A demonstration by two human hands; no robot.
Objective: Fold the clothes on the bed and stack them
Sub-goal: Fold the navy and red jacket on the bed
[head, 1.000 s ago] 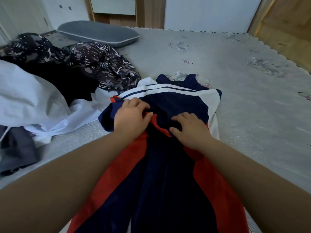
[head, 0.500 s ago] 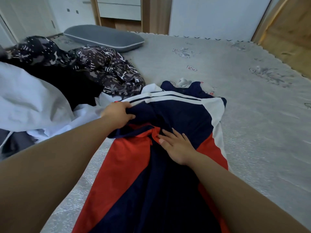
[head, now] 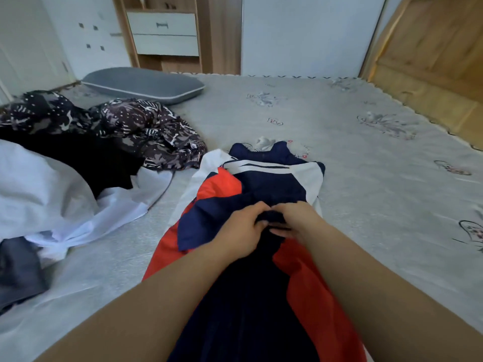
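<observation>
Unfolded pile (head: 86,152) sits left on the bed (head: 366,178). Jacket (head: 261,184) lies mid-bed, collar away from the person. Left hand (head: 241,231) and right hand (head: 298,220) meet at its middle, fingers curled, pinching a dark navy fold between them. Risk: slick fabric slips the pinch, and the sleeve laid over the left side drifts, skewing the fold. Versus half a second ago: left hand came in from the sleeve edge; right went from flat to gripping.

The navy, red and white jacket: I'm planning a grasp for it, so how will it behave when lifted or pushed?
The jacket is probably floppy: it bunches where the left hand and right hand pinch it. It looks thin and light, lying in soft folds on the bed. Its slight sheen hints that it may slide when pushed.
</observation>
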